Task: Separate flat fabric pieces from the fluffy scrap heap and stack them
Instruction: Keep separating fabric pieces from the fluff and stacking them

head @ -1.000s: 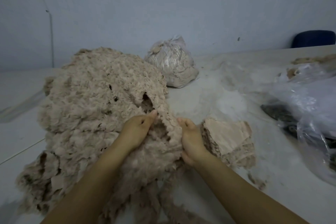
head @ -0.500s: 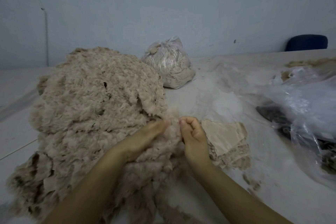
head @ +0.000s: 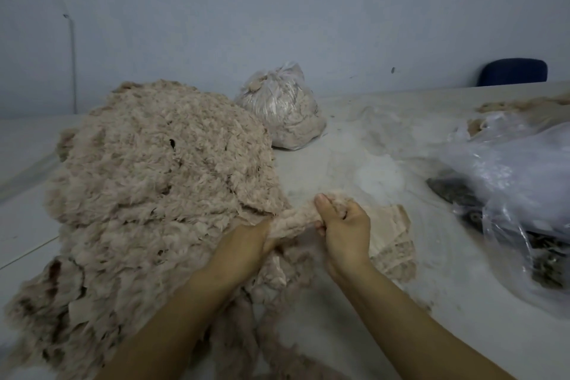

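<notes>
— What was on the table (head: 385,333) when you stood there?

— One big fluffy scrap heap (head: 154,194), beige, filling the left half from the near edge to well back. It was the largest thing by far. On the right lay one crumpled clear plastic sheet (head: 518,182) over something dark I couldn't make out. At the far middle, just beyond the heap, sat one tied plastic bag (head: 282,108) stuffed with pale scraps.

— And the flat pieces?

— One small stack of flat fabric pieces (head: 391,244), just right of the heap, near the person. The right hand (head: 345,225) stood in front of it and hid its left part.

— How many hands were working?

— Two. The right hand was clenched around one fluffy strip (head: 293,224), thumb up. The strip ran from that fist leftward into the heap's right edge. The left hand (head: 246,244) was pushed into the fluff at the strip's other end; its fingers were buried, so I couldn't tell what they gripped. The hands were close but apart.

— Anything else?

— One dark blue chair back (head: 512,71) beyond the table's far right edge, and a few more beige scraps (head: 509,108) at the far right.
</notes>
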The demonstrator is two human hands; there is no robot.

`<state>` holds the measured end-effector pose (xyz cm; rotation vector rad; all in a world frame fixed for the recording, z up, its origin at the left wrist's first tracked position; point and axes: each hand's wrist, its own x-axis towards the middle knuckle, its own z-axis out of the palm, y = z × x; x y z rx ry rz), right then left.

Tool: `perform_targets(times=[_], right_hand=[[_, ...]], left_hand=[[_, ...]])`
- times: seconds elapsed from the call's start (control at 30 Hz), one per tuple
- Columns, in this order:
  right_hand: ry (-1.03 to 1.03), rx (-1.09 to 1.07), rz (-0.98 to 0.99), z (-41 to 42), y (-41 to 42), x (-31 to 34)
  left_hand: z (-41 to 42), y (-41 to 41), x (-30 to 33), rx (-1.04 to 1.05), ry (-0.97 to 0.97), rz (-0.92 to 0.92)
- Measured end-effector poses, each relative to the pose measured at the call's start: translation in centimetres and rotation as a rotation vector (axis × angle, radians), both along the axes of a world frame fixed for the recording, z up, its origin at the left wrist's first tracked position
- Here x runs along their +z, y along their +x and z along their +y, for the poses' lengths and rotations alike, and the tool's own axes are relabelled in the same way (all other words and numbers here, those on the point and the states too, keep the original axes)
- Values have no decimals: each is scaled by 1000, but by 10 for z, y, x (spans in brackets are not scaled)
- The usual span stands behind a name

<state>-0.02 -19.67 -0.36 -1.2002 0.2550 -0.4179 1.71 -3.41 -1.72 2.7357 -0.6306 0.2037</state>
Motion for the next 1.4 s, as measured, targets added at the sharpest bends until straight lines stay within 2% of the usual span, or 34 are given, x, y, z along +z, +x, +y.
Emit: perform_targets(times=[0.17,0.27,0.3,0.37,0.43,0.47,0.5,0.53,0.6,0.63,0.7,0.77,0.87,0.93,1.1,1.17,1.23,1.3,1.4], right_hand=[[34,-196,2,-19,2,6],[32,-225,-36,-46,7,23],[-8,-161,-50,-49,7,26],[-150,-1,-82,-44,3,28],[-284,142,-164,-36,-3,23],[-356,204,-217,-34,-6,19],[-441,261,-262,-34,-9,16],[-519,306,-292,-35,-12,13],[-581,375,-281,-38,-18,7],[-568,393,-247,-38,-19,4],[-462,394,-156,-40,-20,-1],[-385,385,-45,-38,-16,-4],[-426,369,42,-34,-13,-6],[-431,333,24,-32,-12,-8],[-348,221,10,-28,-12,-9],[-404,296,-2,-30,-14,-10],[-565,412,-12,-33,-17,-13],[-656,406,-46,-32,-18,-16],[-474,212,-30,-32,-14,-13]], left_hand=[[9,7,-9,13,96,-104],[18,4,-11,12,12,12],[14,3,-7,-3,-99,76],[-3,-2,4,-7,-495,253],[-19,-4,18,69,-971,678],[-26,-5,25,74,-1157,885],[-31,-6,31,71,-1288,1002],[-34,-6,35,92,-1397,1023],[-37,-3,41,191,-1616,909],[-38,-2,43,225,-1658,845],[-38,-2,42,235,-1633,815],[-38,-4,42,221,-1582,866],[-40,-7,40,214,-1526,876],[-40,-7,36,232,-1529,843],[-40,-10,31,162,-1522,946],[-41,-9,29,176,-1536,922],[-40,-10,29,171,-1540,918],[-38,-10,28,156,-1503,941],[-34,-14,26,106,-1387,984]])
